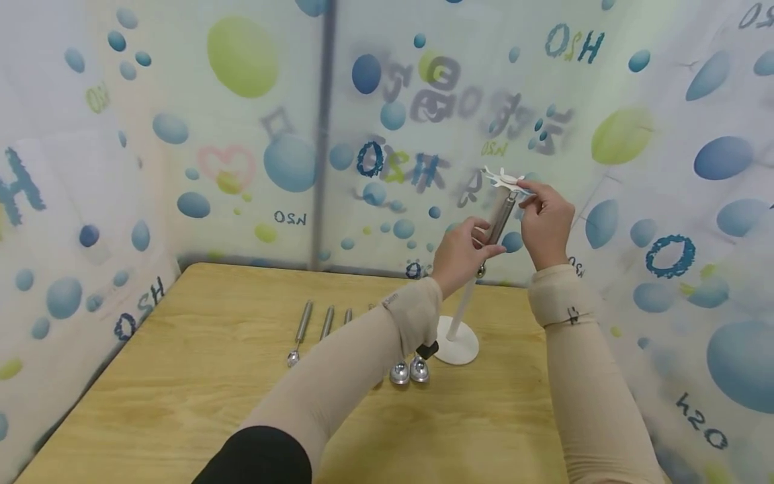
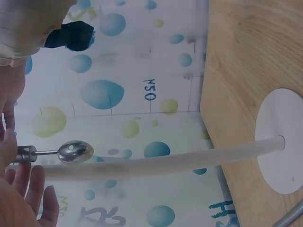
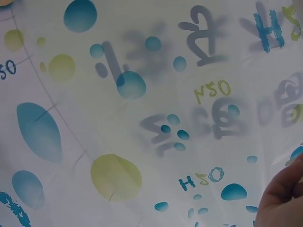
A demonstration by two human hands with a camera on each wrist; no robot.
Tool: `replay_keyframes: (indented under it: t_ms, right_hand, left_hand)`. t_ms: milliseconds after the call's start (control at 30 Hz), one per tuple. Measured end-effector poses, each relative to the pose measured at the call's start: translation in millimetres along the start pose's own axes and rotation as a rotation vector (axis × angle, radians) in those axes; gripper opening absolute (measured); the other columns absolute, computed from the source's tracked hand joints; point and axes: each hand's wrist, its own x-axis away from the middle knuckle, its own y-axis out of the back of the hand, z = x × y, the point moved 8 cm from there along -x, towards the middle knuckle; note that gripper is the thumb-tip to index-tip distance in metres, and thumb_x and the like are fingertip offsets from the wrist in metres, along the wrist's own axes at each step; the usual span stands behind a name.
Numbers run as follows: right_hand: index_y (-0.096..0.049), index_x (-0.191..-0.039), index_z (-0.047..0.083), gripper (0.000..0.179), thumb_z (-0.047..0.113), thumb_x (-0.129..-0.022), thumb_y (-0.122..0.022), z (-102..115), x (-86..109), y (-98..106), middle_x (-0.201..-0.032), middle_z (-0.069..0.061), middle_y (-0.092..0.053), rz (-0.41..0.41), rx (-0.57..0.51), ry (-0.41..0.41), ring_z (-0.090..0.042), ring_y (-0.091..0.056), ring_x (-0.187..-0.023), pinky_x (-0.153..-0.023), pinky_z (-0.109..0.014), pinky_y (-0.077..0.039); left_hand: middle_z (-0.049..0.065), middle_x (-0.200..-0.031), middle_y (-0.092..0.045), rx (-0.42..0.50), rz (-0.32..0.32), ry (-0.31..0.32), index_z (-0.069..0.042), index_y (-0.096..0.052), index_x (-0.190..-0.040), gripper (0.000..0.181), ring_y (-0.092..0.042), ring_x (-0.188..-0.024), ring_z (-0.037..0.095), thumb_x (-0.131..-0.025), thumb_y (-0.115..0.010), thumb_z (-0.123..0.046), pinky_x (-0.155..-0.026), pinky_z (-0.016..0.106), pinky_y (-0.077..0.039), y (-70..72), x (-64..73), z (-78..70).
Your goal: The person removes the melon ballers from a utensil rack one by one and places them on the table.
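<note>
A white stand rises from a round base (image 1: 456, 343) on a white pole (image 2: 189, 161), topped by a notched white disc (image 1: 502, 178). My left hand (image 1: 462, 254) grips the handle of a small metal scoop (image 1: 500, 218) beside the pole. The scoop's handle end is up by the disc's rim, and its rounded bowl (image 2: 75, 152) hangs lowermost. With thumb and fingers my right hand (image 1: 547, 218) pinches the rim of the disc. Whether the handle is hooked on the disc cannot be seen. The right wrist view catches only part of the right hand (image 3: 284, 194).
Several more metal scoops lie on the wooden table (image 1: 181, 349), partly behind my left forearm; one scoop (image 1: 302, 329) lies at the left of the row, and two round bowls (image 1: 419, 370) show near the stand's base. Printed curtains (image 1: 242, 134) hang behind and beside the table.
</note>
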Motion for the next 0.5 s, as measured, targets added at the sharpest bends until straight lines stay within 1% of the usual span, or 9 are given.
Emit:
replay_keyframes:
  t_ms: [67,133,267,367,500]
  right_hand:
    - [-0.077,-0.114,0.003,0.043,-0.015,-0.093,-0.044,1.8,-0.5,-0.7,-0.084,-0.02,-0.071,-0.003,0.001,0.003,-0.001,-0.048,-0.066,-0.053,-0.016,-0.029]
    - [-0.077,-0.114,0.003,0.043,-0.015,-0.093,-0.043,2.9,-0.9,-0.9,-0.084,-0.019,-0.071,-0.001,0.005,0.002,-0.003,-0.049,-0.066,-0.054,-0.016,-0.029]
    - [-0.077,-0.115,0.004,0.043,-0.014,-0.094,-0.044,3.3,-0.2,-1.8,-0.085,-0.018,-0.072,0.015,0.019,-0.014,-0.005,-0.051,-0.067,-0.053,-0.015,-0.029]
    - [-0.076,-0.116,0.004,0.043,-0.014,-0.094,-0.044,3.0,-0.1,-2.2,-0.086,-0.019,-0.072,0.027,0.027,-0.02,-0.006,-0.052,-0.068,-0.053,-0.015,-0.03]
    - [-0.076,-0.117,0.005,0.044,-0.013,-0.094,-0.043,0.9,-0.3,-2.0,-0.088,-0.018,-0.072,0.035,0.038,-0.029,-0.011,-0.053,-0.068,-0.053,-0.015,-0.029]
  left_hand:
    - [-0.004,-0.099,-0.07,0.002,-0.008,-0.015,-0.014,-0.061,-0.128,0.041,-0.064,-0.082,0.005,-0.094,-0.076,-0.03,-0.066,0.02,-0.053,1.0,-0.4,-2.0]
    - [-0.004,-0.096,-0.07,0.011,-0.002,-0.036,-0.013,-0.063,-0.125,0.036,-0.064,-0.079,0.004,-0.095,-0.074,-0.027,-0.065,0.019,-0.052,1.2,-0.9,-4.1]
    - [-0.001,-0.096,-0.072,0.074,0.043,-0.074,-0.01,-0.065,-0.125,0.029,-0.065,-0.079,0.005,-0.098,-0.071,-0.02,-0.066,0.018,-0.053,-0.4,-1.3,-6.0]
    - [0.002,-0.098,-0.074,0.118,0.065,-0.087,-0.009,-0.066,-0.128,0.03,-0.066,-0.083,0.006,-0.099,-0.068,-0.016,-0.068,0.018,-0.053,0.0,-1.2,-6.6]
    - [0.004,-0.103,-0.072,0.13,0.073,-0.108,-0.008,-0.063,-0.133,0.034,-0.067,-0.086,0.006,-0.1,-0.067,-0.012,-0.07,0.017,-0.054,2.3,0.7,-11.8]
